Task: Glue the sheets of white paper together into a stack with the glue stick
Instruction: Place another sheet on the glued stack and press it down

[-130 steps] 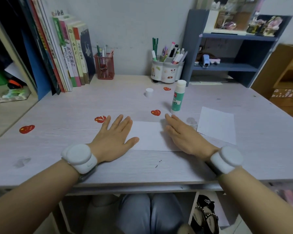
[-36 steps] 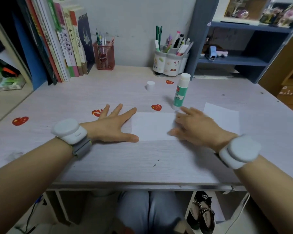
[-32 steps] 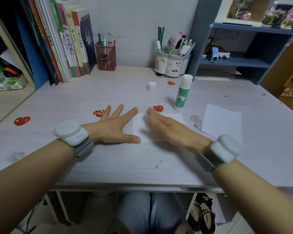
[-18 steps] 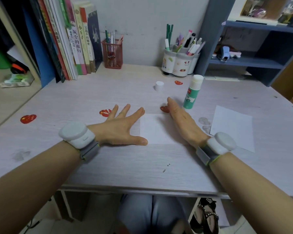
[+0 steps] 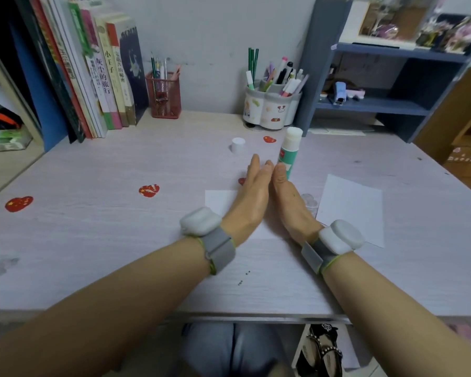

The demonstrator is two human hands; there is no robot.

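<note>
left hand point(image 5: 252, 198): fingers straight, flat on paper stack point(image 5: 218, 200)
right hand point(image 5: 288, 201): fingers straight, alongside
glue stick point(image 5: 289, 151): upright, uncapped

Soft even light, wide-angle edge distortion

At the upper left of the frame, the standing books point(image 5: 112, 77) carry Chinese titles on their spines: one white spine reads 灰尘的旅行, the spine beside it 小王子. Other spines there are too blurred to read. Right of centre, the glue stick point(image 5: 288, 151) has a red label patch, its lettering illegible.
</note>
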